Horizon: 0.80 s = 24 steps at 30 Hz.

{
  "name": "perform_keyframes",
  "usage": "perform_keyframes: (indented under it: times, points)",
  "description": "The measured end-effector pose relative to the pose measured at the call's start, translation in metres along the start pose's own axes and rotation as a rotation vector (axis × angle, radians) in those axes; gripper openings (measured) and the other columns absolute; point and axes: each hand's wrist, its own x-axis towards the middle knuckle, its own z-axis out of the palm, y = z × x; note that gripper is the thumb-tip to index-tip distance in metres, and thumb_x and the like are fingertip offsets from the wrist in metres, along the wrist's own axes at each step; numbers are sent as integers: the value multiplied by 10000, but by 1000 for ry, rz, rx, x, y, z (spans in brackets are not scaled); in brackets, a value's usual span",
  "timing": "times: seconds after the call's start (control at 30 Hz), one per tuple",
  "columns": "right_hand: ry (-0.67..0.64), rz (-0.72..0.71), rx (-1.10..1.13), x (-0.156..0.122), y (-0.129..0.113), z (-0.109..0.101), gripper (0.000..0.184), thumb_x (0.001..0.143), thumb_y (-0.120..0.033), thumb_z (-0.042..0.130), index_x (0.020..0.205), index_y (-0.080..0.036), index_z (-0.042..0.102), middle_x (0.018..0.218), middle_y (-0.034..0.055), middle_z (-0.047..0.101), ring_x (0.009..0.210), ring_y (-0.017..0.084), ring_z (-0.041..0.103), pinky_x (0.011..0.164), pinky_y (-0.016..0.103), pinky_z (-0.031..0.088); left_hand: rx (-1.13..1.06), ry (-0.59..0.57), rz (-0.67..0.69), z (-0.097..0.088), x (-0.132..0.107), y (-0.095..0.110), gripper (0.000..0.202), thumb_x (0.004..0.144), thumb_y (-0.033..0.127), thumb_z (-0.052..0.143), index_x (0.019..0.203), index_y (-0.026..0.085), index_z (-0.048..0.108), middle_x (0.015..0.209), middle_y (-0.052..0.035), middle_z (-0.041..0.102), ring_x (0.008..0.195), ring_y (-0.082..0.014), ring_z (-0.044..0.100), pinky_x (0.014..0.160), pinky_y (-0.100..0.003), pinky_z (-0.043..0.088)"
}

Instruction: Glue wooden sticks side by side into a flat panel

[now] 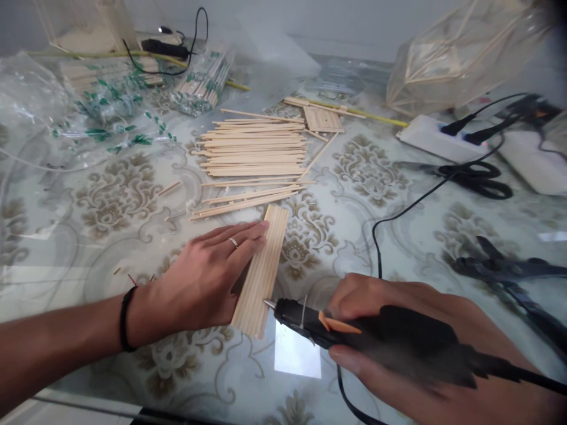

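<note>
My left hand (204, 274) grips a narrow panel of wooden sticks (266, 265) laid side by side, fingers along its left edge and the thumb hidden beneath. The panel is tilted. In my right hand (390, 295) is a black glue gun (367, 336) with an orange trigger, held on its side. Its metal nozzle points left and meets the panel's right edge near the lower end; whether it touches I cannot tell. Just beyond the panel lies a pile of loose wooden sticks (254, 147), with a few stray ones in front.
Black scissors (473, 177) and black pliers (500, 265) lie on the right. A white power strip (434, 139) has plugs in it, and a black cable runs across the table. Plastic-wrapped stick bundles (201, 82) and crumpled wrappers (110, 112) sit at the back left. A bagged stick frame (447, 59) stands back right.
</note>
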Motion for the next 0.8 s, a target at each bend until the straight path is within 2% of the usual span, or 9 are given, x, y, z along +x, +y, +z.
perform_keyframes:
  times: [0.23,0.43,0.8]
  points:
    - [15,14,-5,0,-3,-1,140,940,-341,720,878,-291,605,739,-67,701,574,129,659,534,272,474,-3,4,-3,-1,1,1,557,877,212,705,1393,84,538,1513,-271,642,1433,-353,633,1194,-514,570]
    - [2,19,-8,1,-4,-1,157,948,-332,693,841,-275,593,727,-40,702,578,147,661,539,277,483,0,9,-3,-1,2,1,541,904,259,701,1391,89,536,1510,-260,648,1423,-346,643,1172,-512,593]
    - [-38,-24,-23,0,-3,-2,170,964,-357,700,890,-284,565,758,-56,698,590,137,663,540,272,492,-5,11,-2,-2,2,2,538,917,276,729,1386,100,534,1506,-260,651,1423,-346,644,1192,-503,581]
